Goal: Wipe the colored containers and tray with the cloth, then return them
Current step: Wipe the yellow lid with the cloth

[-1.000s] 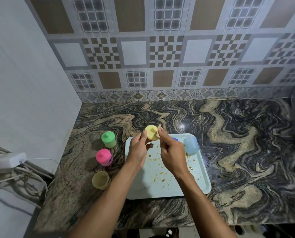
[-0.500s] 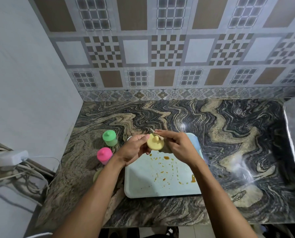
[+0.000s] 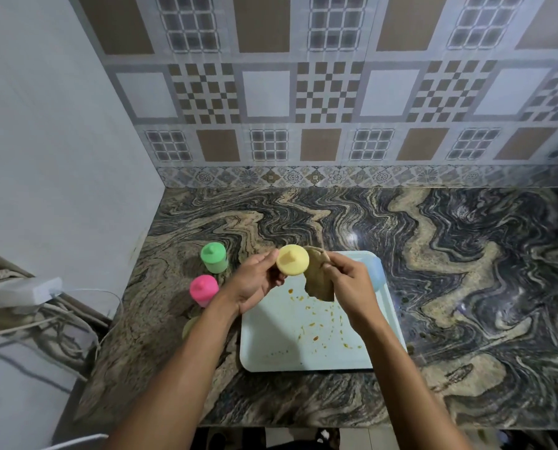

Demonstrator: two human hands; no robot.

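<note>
My left hand (image 3: 254,284) grips a yellow container (image 3: 292,259) and holds it up above the far left corner of the pale blue tray (image 3: 271,349). My right hand (image 3: 352,289) pinches a brownish cloth (image 3: 318,277) that hangs against the container's right side. The tray lies on the marble counter and carries orange-brown smears and crumbs. A light blue container (image 3: 376,271) stands on the tray's far right corner, partly hidden behind my right hand. Left of the tray, a green container (image 3: 213,256) and a pink container (image 3: 203,289) stand on the counter.
A beige cup (image 3: 190,327) peeks out beside my left forearm, left of the tray. A white power adapter (image 3: 27,290) and cables lie off the counter's left edge. Tiled wall runs behind the counter; a plain wall stands at the left.
The yellow container has tilted so its cap faces me. The cloth now hangs in the open at its right side, drawn out by my right hand.
</note>
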